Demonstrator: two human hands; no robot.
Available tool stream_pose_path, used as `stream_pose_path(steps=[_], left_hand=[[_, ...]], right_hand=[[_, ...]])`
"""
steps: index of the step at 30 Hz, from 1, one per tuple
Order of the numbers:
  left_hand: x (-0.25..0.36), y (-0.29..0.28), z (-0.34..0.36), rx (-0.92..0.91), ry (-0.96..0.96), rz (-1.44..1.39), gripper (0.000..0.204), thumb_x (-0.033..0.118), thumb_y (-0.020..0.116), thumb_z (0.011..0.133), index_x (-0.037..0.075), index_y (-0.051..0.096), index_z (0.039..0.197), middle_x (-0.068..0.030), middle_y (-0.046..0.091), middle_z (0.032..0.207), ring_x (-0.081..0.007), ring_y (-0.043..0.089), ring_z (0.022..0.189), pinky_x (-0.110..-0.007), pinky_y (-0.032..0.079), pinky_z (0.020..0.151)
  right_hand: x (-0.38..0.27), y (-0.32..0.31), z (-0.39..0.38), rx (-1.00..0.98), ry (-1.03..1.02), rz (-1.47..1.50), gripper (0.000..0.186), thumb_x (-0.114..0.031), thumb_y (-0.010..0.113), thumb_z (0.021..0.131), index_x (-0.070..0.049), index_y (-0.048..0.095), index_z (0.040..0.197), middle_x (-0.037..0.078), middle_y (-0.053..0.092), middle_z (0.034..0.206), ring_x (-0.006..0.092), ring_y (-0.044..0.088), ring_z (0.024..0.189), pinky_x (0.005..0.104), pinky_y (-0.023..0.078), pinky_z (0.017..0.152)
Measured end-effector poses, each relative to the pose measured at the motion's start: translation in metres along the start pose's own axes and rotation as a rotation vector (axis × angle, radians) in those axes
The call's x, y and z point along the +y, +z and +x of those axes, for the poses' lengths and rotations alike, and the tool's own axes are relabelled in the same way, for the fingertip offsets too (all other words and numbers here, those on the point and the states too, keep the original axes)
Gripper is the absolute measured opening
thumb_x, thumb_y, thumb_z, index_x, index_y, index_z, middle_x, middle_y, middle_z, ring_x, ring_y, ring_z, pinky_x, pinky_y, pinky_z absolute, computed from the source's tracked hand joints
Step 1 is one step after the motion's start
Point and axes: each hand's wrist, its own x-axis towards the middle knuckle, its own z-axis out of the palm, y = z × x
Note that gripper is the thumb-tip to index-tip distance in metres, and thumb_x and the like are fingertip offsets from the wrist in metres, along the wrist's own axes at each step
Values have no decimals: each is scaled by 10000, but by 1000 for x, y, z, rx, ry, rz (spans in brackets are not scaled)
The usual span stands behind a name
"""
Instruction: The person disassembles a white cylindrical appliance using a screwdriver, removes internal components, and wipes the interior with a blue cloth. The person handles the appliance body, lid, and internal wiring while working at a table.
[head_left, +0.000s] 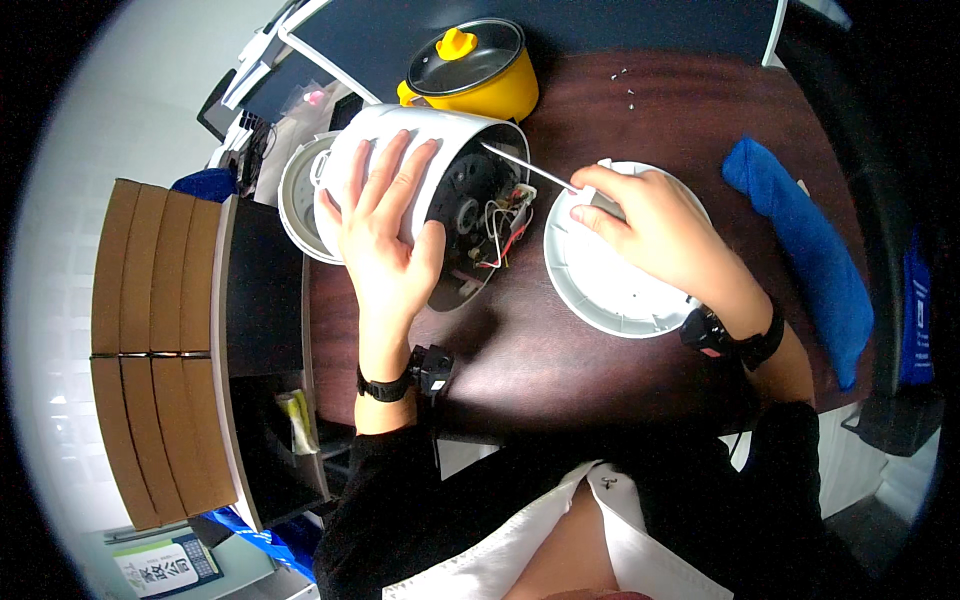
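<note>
A yellow pot (505,92) with a glass lid (465,73) stands toward the back of the bench (640,385), before a dark partition (640,25), while a blue cloth (805,245) lies along the right side and brown boxes (160,270) adjoin a black shelf (265,290) holding a greenish packet (299,422) on the left.

Pot (508,88) behind housing (432,190), likely screws (631,92) beyond cover (600,265)

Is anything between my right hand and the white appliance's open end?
Nothing visible blocks it; only the screwdriver in your right hand crosses to the appliance. The round white part lies below that hand.
</note>
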Motion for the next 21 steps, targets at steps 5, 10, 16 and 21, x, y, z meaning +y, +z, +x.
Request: stream_pose_path(steps=[5,10,16,21], left_hand=[[-1,0,-2,-1,4,14,596,184,519,602,202,606,1191,-51,525,1300,-308,362,1297,-630,116,1027],[1,-1,-1,-14,-10,13,600,171,506,605,198,602,1197,-46,517,1312,-297,347,1310,-610,97,1042],[3,-3,-2,-27,-16,16,606,168,491,613,189,594,1210,-47,509,1323,-294,335,1320,-581,91,1058],[-2,0,-2,0,-5,-3,602,177,521,596,210,605,1191,-45,518,1307,-303,357,1300,-645,105,1024]], right_hand=[[-18,4,2,-413,416,643,197,-194,483,947,-23,561,888,13,519,570,63,477,432,219,363,402],[-23,8,5,-474,477,755,230,-196,456,961,-21,526,829,17,519,562,61,470,411,199,344,380],[-22,7,1,-400,474,723,215,-178,460,955,-5,534,851,22,514,558,64,462,406,207,341,381],[-22,11,3,-408,452,735,210,-170,463,953,11,551,893,23,511,556,67,455,401,213,338,384]])
